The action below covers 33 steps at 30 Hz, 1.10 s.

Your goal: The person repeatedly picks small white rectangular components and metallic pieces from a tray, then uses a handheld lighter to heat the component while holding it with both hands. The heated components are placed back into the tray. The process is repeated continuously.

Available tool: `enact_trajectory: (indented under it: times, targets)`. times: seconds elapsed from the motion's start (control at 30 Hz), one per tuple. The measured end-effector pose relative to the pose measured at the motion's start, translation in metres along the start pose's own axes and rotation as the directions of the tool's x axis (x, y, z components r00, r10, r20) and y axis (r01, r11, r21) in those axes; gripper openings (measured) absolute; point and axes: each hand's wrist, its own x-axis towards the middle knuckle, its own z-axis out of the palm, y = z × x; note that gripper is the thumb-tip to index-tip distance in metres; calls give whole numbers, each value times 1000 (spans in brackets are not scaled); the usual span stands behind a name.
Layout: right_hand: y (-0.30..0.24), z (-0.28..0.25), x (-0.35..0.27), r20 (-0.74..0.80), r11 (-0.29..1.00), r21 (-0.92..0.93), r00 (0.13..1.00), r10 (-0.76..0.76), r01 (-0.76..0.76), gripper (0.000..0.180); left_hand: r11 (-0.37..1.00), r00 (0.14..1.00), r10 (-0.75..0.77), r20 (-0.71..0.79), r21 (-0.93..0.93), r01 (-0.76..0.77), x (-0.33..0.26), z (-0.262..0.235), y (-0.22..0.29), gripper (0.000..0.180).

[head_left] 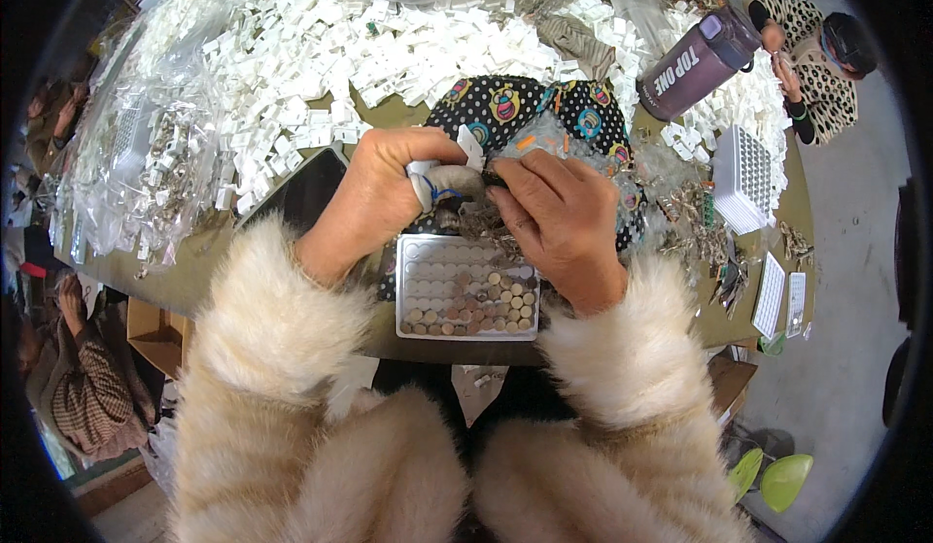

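Note:
My left hand [374,184] is closed around a small white plastic piece [470,145], which sticks up past the fingers. A pale wrap [449,183] tied with blue string covers one of its fingers. Right beside it, my right hand [562,215] is closed, fingertips pinched on something dark that I cannot make out. Below both hands lies a clear plastic tray [420,254] with round cups, many holding small coin-like discs [501,300]. Grey scraps [486,222] hang or lie between the hands and the tray. Under the hands spreads a black dotted cloth [476,101].
A large heap of white plastic pieces [292,48] covers the far table. A purple bottle [690,67] and a stacked white tray [743,179] stand at the right. A dark tablet-like slab [301,188] lies left. Another person [812,57] sits at the far right.

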Motion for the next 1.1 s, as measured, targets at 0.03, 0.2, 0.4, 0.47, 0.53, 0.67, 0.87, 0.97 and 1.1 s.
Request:
enact_trajectory:
  times: [0.03,0.2,0.4,0.47,0.53,0.67,0.87,0.97,1.1]
  targets:
    - [0,0,0,5,999,-45,1000,-17,17,28,999,1000,-15,-25,31,16,0,2,0,14]
    - [-2,1,-1,38,985,-161,998,-57,63,28,996,995,25,-101,91,-16,-3,9,1,13]
    - [-6,1,-4,102,953,-278,990,-97,122,28,997,987,-79,-138,-10,79,-5,13,4,11]
    - [-6,1,-3,80,960,-261,993,-83,101,25,995,986,-98,-134,11,100,-4,15,4,11]
    - [-5,1,-2,1,974,-227,1000,-24,24,22,993,982,-115,-152,-23,113,-3,14,4,11]
    - [4,-8,2,-149,956,-32,947,285,-293,17,905,939,-281,-197,-380,191,5,-3,0,19]
    - [17,-23,-2,-7,850,-321,899,438,-417,22,775,958,-167,-231,-632,-17,5,-8,2,29]
    - [20,-23,4,-12,866,-408,950,313,-290,25,827,964,-204,-168,-556,78,-1,-2,9,30]
    - [10,-21,11,-167,958,37,943,288,-286,29,919,994,-77,-74,-392,42,-5,7,15,25]
